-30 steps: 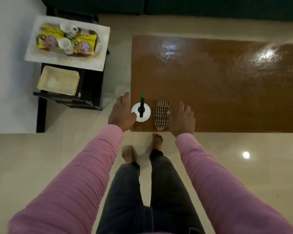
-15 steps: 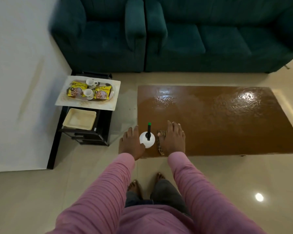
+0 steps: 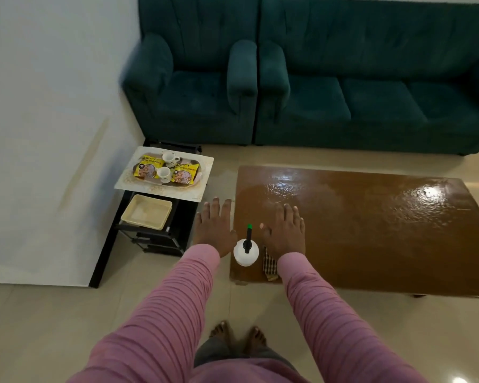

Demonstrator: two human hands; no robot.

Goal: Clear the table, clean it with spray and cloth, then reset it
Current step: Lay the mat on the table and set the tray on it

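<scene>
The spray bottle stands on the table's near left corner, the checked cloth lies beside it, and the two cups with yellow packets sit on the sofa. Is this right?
The last part is wrong. In the head view the two cups and yellow packets sit on a tray on the side stand, not the sofa. The spray bottle and checked cloth are on the table as stated.

Low table (image 3: 371, 230): one; on it one spray bottle (image 3: 245, 254) and one checked cloth (image 3: 269, 265); hands two, left hand (image 3: 215, 230) and right hand (image 3: 285, 233). Side stand (image 3: 177, 239): one, carrying one mat (image 3: 161, 190), one tray (image 3: 198, 172), one cream tub (image 3: 147, 211); cups two, far cup (image 3: 169, 158) and near cup (image 3: 163, 174); yellow packets two, left packet (image 3: 147, 168) and right packet (image 3: 184, 174). Green seats two: one armchair (image 3: 194, 92), one sofa (image 3: 371, 100); bare feet two, left foot (image 3: 221, 331) and right foot (image 3: 256, 335).
</scene>
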